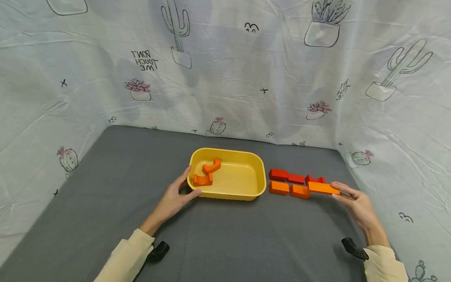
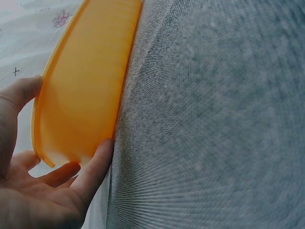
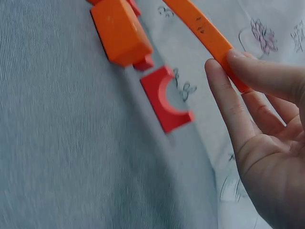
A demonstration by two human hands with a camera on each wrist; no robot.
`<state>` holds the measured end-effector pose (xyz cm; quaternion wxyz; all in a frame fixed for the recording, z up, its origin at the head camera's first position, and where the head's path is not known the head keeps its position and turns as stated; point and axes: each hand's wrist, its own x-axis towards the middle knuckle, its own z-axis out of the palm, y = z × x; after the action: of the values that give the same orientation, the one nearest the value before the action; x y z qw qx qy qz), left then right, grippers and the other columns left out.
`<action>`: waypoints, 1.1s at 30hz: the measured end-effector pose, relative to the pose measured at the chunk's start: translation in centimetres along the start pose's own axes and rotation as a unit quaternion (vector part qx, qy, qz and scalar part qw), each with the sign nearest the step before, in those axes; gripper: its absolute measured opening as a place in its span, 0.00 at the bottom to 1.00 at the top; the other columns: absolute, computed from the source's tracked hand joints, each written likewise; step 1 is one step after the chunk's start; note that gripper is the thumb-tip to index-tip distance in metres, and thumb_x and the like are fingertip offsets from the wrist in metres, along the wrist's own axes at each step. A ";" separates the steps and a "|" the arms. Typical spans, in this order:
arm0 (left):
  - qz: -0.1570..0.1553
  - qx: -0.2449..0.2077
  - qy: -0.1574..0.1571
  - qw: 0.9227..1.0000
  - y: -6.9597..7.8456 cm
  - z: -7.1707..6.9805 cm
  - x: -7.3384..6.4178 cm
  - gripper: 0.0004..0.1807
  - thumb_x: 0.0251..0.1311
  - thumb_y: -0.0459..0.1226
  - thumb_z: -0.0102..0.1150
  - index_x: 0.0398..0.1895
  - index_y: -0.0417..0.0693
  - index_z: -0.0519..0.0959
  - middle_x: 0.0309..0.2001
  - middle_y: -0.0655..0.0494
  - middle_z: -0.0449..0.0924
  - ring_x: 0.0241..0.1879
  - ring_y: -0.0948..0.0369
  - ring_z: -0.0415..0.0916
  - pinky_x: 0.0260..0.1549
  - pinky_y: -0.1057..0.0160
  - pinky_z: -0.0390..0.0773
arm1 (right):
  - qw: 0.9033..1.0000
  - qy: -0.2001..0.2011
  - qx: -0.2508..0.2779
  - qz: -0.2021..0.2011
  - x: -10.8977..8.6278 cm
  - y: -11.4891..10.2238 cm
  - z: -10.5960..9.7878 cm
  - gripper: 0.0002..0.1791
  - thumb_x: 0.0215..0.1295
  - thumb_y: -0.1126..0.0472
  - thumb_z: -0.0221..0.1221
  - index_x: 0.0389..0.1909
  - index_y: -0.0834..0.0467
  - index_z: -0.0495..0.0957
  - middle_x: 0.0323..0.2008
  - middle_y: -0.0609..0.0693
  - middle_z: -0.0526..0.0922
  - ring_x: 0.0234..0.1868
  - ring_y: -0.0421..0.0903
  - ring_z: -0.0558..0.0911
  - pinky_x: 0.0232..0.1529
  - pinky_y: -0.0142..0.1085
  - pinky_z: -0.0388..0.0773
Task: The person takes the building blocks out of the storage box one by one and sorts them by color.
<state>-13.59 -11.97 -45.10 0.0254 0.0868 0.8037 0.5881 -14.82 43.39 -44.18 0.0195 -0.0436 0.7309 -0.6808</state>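
My left hand [image 1: 175, 197] grips the left end of a yellow plastic bin [image 1: 239, 194], thumb and fingers spread round its outer wall. The left wrist view shows the bin's side [image 2: 88, 81] with fingertips at its rim and base. Two orange arch blocks [image 1: 203, 180] lie inside at the left. My right hand [image 1: 357, 203] pinches one end of a long flat orange block [image 1: 322, 188], held above the table. Below it in the right wrist view are a red arch block [image 3: 162, 102] and a thick orange block [image 3: 119, 31].
Right of the bin, red blocks [image 1: 278, 174] form a back row, with orange blocks [image 1: 279, 188] in front. All lie on a grey cloth-covered table [image 1: 246, 243]. A white printed curtain [image 1: 229, 70] borders the table behind and at both sides.
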 end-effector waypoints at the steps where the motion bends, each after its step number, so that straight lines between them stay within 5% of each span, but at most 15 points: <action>1: 0.003 0.002 0.000 1.000 -0.2 0.0 0.0 0.48 0.62 0.40 0.67 0.79 0.52 0.48 0.76 0.44 0.51 0.67 0.44 0.62 0.64 0.41 0.62 | 1.000 0.000 0.003 0.002 -0.1 0.2 -0.3 0.21 0.65 0.76 0.57 0.60 0.66 0.77 0.56 0.37 0.78 0.56 0.26 0.71 0.48 0.23 0.76; 6: 0.015 0.016 0.003 1.000 -2.2 0.0 0.6 0.49 0.60 0.48 0.68 0.79 0.59 0.48 0.76 0.50 0.51 0.67 0.49 0.64 0.62 0.43 0.66 | 1.000 0.007 -0.006 0.017 -0.4 1.0 -1.6 0.21 0.65 0.77 0.57 0.58 0.64 0.79 0.54 0.33 0.79 0.55 0.24 0.70 0.47 0.22 0.76; 13: 0.009 0.015 0.005 1.000 -2.3 0.0 0.8 0.50 0.58 0.49 0.69 0.79 0.59 0.49 0.76 0.51 0.51 0.66 0.49 0.64 0.63 0.43 0.65 | 0.995 0.024 -0.084 0.046 -0.4 2.0 -2.7 0.21 0.65 0.71 0.62 0.58 0.60 0.80 0.51 0.27 0.79 0.52 0.20 0.70 0.45 0.18 0.74; 18: 0.007 0.007 0.003 1.000 -2.4 0.0 0.7 0.50 0.59 0.48 0.69 0.79 0.60 0.48 0.76 0.52 0.50 0.67 0.49 0.63 0.64 0.43 0.64 | 0.984 0.026 -0.160 0.073 -0.4 2.2 -2.9 0.21 0.64 0.64 0.65 0.59 0.54 0.80 0.53 0.28 0.78 0.51 0.21 0.67 0.46 0.15 0.69; 24: 0.003 0.009 0.004 1.000 -2.2 -0.1 0.6 0.50 0.58 0.48 0.69 0.79 0.59 0.48 0.76 0.51 0.50 0.67 0.48 0.63 0.62 0.44 0.66 | 0.964 0.028 -0.250 0.090 -0.1 2.2 -2.6 0.30 0.62 0.54 0.67 0.63 0.61 0.76 0.47 0.21 0.76 0.49 0.16 0.67 0.43 0.16 0.68; 33: 0.007 0.015 0.001 1.000 -2.1 -0.1 0.7 0.51 0.59 0.47 0.69 0.79 0.57 0.48 0.76 0.50 0.50 0.67 0.48 0.64 0.62 0.44 0.67 | 0.949 0.030 -0.297 0.099 0.2 2.3 -2.5 0.34 0.59 0.49 0.69 0.62 0.63 0.76 0.46 0.23 0.76 0.46 0.17 0.69 0.42 0.17 0.68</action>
<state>-14.49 -12.55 -47.05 0.0194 0.0922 0.8116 0.5765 -15.29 46.04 -46.24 0.0509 0.0463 0.9008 -0.4287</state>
